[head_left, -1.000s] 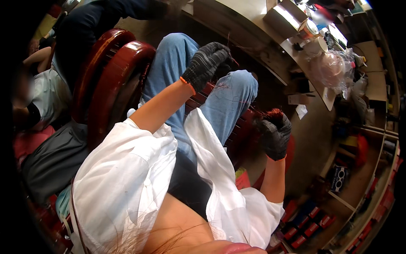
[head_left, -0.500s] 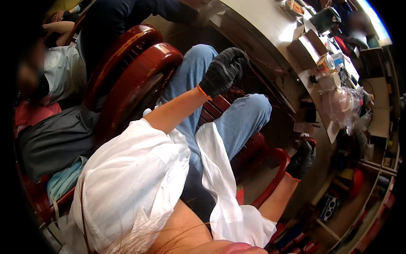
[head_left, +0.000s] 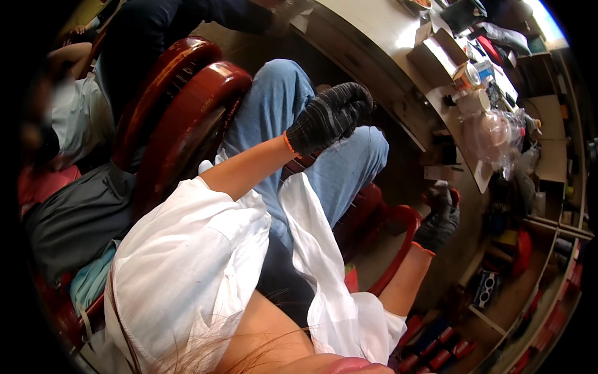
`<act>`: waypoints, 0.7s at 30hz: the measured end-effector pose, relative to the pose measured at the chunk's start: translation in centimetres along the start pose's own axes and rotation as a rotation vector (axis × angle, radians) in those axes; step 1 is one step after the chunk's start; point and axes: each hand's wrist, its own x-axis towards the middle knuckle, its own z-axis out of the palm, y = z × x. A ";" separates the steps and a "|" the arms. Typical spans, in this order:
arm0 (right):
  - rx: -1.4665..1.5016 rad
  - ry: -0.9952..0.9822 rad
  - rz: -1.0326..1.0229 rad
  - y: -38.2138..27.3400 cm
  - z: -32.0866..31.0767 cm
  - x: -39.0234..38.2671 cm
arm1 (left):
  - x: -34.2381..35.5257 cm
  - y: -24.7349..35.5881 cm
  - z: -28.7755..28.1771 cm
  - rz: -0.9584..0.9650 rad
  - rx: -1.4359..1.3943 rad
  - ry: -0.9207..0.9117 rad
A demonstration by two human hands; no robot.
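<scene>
Curling near the jeans [head_left: 346, 177], the left hand [head_left: 331, 118] holds something or nothing, I cannot tell; farther right, the right hand [head_left: 438, 219] clutches a red bundle [head_left: 455, 197].

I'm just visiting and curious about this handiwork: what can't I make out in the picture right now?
All in the head view:
- Left hand: its curled, gloved fingers hide whatever it may hold.
- Reddish bundle at the right hand: mostly covered by gloved fingers.
- Another person's hand: too blurred to read.
- Round pink thing: shiny clear plastic obscures what it is.
</scene>
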 end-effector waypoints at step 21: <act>0.185 -0.186 -0.056 0.4 1.1 -2.0 | 1.3 -3.3 -1.5 -0.193 -0.327 0.183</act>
